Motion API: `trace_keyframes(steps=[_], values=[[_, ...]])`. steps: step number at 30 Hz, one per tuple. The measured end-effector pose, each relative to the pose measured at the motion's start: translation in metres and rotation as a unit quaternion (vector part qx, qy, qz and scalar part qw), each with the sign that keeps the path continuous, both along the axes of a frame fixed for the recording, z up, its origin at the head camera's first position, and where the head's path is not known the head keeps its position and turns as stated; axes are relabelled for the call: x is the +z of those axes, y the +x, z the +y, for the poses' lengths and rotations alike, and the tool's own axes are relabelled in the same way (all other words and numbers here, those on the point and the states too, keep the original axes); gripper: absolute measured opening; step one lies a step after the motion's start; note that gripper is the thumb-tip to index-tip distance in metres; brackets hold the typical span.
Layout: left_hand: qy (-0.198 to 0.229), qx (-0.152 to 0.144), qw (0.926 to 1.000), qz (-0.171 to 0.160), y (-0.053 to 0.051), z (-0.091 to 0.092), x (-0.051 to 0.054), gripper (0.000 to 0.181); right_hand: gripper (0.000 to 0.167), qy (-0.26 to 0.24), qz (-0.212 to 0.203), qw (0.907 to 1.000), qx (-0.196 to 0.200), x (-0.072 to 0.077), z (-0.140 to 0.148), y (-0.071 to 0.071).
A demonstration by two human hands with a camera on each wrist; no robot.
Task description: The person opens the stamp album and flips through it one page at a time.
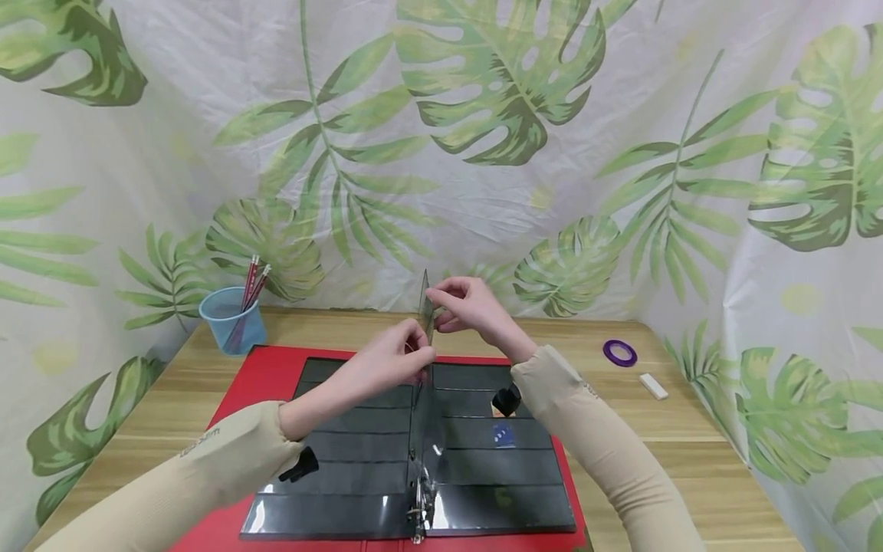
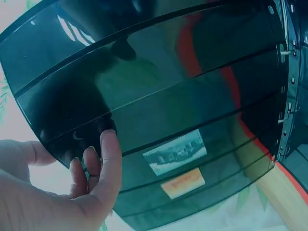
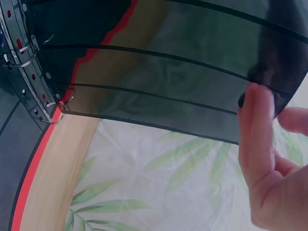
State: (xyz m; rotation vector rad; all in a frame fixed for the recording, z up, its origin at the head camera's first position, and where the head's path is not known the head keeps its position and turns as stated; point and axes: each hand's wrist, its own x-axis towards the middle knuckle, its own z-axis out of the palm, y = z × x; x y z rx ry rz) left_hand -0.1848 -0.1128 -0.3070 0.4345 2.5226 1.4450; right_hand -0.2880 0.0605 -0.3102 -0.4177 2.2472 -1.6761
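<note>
One desk (image 1: 697, 452) bears it all, and across it a red binder (image 1: 258, 379) lies open, its wide cover likely stiff and heavy enough to stay put while a leaf is worked. Flat pages (image 1: 366, 445), black and pocketed, lie to either side of the spine; between them one upright page (image 2: 168, 106) stands on edge above the spine, and this is the thing to judge. Light, thin and glossy — the red border and wood show through it — it should bend easily, slide a little under dry fingers and crease if squeezed or folded hard. Its free outer edge looks the best place to take hold, at two spots, so the film doesn't sag. Both hands are there: the left hand (image 1: 393, 349) pinches that edge nearer the person, while the right hand (image 1: 472, 307) pinches it close to the far top corner, thumb and fingers on opposite faces. Two stamps (image 2: 175, 152) appear in the left wrist view, whether in this page or behind it I cannot tell; they look like delicate paper, better not pressed. Smallest are the metal rings (image 2: 288, 52) at the spine, where the punched holes would probably tear first — so, no hard tugging.
</note>
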Motion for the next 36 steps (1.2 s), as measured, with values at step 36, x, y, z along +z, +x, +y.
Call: trace_keyframes(steps=[36], values=[[-0.06, 0.148, 0.9831, -0.089, 0.031, -0.182, -0.126, 0.021, 0.04, 0.198, 0.162, 0.9667, 0.012, -0.144, 0.136, 0.003]])
